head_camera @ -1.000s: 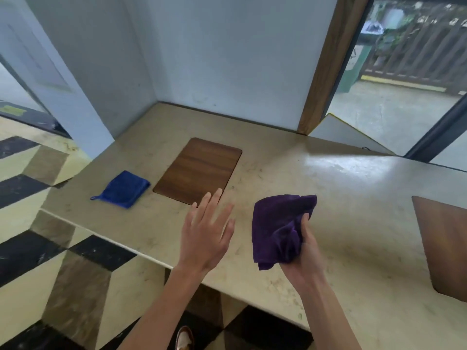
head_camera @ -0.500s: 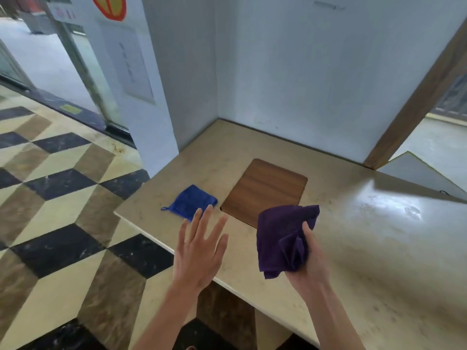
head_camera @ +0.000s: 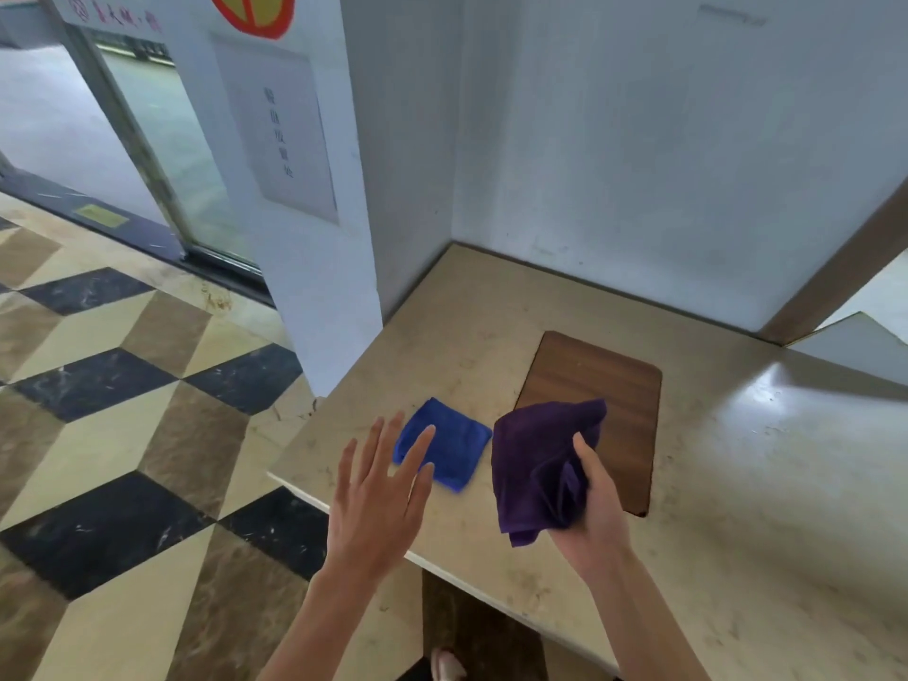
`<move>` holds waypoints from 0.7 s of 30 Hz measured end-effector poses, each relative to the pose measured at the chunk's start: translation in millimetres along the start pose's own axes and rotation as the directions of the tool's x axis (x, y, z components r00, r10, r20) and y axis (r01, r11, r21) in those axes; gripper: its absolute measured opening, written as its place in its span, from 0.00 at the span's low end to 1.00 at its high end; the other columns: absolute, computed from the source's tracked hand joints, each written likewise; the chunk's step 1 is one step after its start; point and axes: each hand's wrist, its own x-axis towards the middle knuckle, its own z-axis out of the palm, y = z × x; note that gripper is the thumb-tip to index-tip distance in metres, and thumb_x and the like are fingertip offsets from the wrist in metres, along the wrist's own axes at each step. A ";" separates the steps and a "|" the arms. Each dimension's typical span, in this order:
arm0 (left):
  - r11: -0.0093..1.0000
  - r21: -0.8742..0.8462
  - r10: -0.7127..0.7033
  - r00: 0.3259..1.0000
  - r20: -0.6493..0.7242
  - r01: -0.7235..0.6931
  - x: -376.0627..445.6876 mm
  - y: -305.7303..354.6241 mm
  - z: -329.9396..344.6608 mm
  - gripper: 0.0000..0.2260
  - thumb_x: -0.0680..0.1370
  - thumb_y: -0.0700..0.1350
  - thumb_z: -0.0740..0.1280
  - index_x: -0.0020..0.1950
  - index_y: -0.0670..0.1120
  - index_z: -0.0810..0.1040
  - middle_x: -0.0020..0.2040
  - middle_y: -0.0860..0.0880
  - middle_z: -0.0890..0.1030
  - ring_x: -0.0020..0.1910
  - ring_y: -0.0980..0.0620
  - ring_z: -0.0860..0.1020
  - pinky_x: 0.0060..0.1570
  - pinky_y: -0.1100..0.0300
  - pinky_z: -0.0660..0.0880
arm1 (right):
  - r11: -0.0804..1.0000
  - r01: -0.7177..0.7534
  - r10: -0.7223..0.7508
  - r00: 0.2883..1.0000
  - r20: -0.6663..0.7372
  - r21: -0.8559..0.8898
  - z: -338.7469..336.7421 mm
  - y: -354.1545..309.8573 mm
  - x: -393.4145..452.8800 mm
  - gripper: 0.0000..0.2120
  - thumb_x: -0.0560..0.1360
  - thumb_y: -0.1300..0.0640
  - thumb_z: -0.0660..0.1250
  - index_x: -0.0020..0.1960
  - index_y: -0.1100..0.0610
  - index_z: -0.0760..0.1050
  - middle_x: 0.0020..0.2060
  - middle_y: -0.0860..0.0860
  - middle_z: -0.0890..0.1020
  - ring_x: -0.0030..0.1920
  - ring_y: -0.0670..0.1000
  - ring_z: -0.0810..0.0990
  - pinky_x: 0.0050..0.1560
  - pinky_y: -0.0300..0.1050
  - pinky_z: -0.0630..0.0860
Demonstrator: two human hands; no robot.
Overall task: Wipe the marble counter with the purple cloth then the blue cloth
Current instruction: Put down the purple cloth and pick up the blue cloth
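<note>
Right hand [head_camera: 587, 508] gripped bunched purple cloth [head_camera: 540, 464] above table [head_camera: 737, 484]. Left hand [head_camera: 378, 493] open, overlapping blue cloth [head_camera: 444, 447]; risk: premature swap, table edge close.

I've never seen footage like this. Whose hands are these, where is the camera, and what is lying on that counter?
No machine here: a person wears a camera on the head, looking down at their own two hands. The right hand has its grip closed on a bunched purple cloth, held above the marble counter. The left hand is open, fingers spread, empty, in front of a folded blue cloth lying near the counter's corner. A brown wooden panel lies flat behind the cloths.
</note>
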 end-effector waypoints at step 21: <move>0.988 0.024 0.148 0.985 0.083 -0.150 186.1 -144.7 53.6 0.22 0.84 0.55 0.53 0.78 0.57 0.63 0.79 0.47 0.64 0.79 0.47 0.59 0.75 0.45 0.58 | 0.989 0.101 -0.071 0.965 -0.252 0.108 67.5 38.5 228.7 0.21 0.82 0.44 0.60 0.70 0.53 0.75 0.66 0.55 0.81 0.66 0.58 0.79 0.68 0.59 0.72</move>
